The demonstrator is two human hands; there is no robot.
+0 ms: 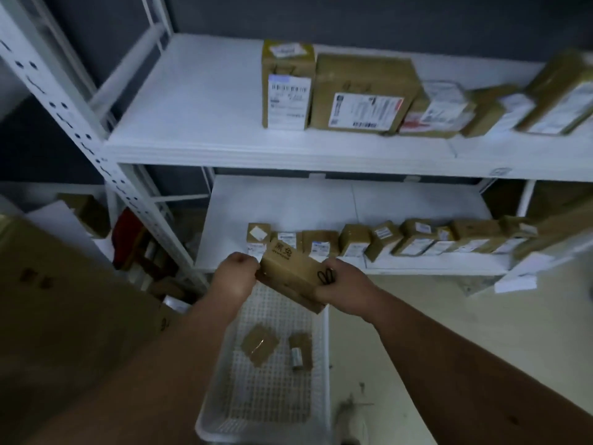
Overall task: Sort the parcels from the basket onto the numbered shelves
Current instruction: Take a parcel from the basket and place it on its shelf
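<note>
- White steel shelving (288, 149) carries rows of labelled parcels on two shelves.
- Cardboard parcel (293, 274): held above the white perforated basket (266, 412), long axis running upper-left to lower-right.
- Left hand (236, 277) and right hand (345, 289): fingers curled around opposite ends.
- Basket contains two small parcels (260, 345).

Matt brown cardboard parcel (290, 274) with glossy tape; perforated white plastic basket (266, 390); smooth white-painted metal shelves (205, 123) with paper-labelled boxes (362, 94).
</note>
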